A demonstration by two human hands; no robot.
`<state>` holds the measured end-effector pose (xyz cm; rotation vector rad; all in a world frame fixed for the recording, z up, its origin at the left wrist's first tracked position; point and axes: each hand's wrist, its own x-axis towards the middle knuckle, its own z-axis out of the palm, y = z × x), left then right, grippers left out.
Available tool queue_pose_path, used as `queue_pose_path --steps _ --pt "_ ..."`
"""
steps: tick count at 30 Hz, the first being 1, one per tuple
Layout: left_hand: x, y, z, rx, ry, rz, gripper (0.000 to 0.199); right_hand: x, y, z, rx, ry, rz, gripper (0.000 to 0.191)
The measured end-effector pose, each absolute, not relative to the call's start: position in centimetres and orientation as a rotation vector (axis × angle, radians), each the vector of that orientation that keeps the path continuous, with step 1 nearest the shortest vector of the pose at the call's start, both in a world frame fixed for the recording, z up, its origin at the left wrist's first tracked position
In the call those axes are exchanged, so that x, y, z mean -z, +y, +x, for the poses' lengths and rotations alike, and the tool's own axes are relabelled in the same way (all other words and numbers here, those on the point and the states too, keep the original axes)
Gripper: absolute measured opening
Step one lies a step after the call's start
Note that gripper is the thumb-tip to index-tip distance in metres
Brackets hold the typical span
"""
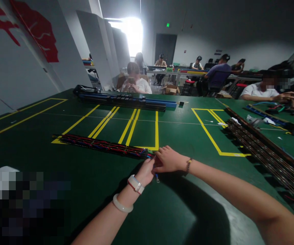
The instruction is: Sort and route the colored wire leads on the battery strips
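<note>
A long, narrow bundle of black, red and blue wires (103,144) lies on the green table. Both of my hands meet at its right end. My left hand (146,170) is closed, with thumb and fingers pinched on the wires there. My right hand (169,159) is bent over the same end from the right, its fingers closed on the wires and touching my left hand. Just below the fingers hangs a ring terminal (157,179) with a blue sleeve. My fingers hide the exact spot they grip.
Yellow tape outlines (157,129) mark the green table (106,190). Black and blue long strips (126,101) lie along the far edge. A stack of long brown strips (264,149) lies on the right. Across the table sits a person (136,81); another person (259,89) handles wires at right.
</note>
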<state>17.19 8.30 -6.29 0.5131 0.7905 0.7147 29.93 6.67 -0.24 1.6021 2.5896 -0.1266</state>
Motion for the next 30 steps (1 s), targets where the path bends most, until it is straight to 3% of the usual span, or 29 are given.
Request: queue_pose_path --steps 3,7,14,18,23,30 --pt "6.3 8.2 16.8 -0.696 0.777 0.517 0.007 -0.4 8.1 30.8 0.345 2.572 1.549 0.056" --pt "6.2 8.3 15.6 -0.581 0.755 0.556 0.006 0.1 10.1 32.4 0.533 2.598 1.425 0.032" --pt "5.2 8.5 13.9 -0.399 0.855 0.783 0.015 2.2 12.1 33.1 -0.208 2.674 1.161 0.027" --pt "4.7 8.4 13.9 -0.401 0.901 0.824 0.013 2.4 13.5 33.4 -0.466 2.706 0.974 0.026" --pt "4.9 8.5 14.0 -0.442 0.904 0.875 0.012 3.1 13.7 33.5 -0.567 2.747 0.935 0.028" --pt "5.9 9.3 14.1 -0.418 0.930 0.965 0.013 4.5 9.6 32.8 -0.501 2.823 1.469 0.031"
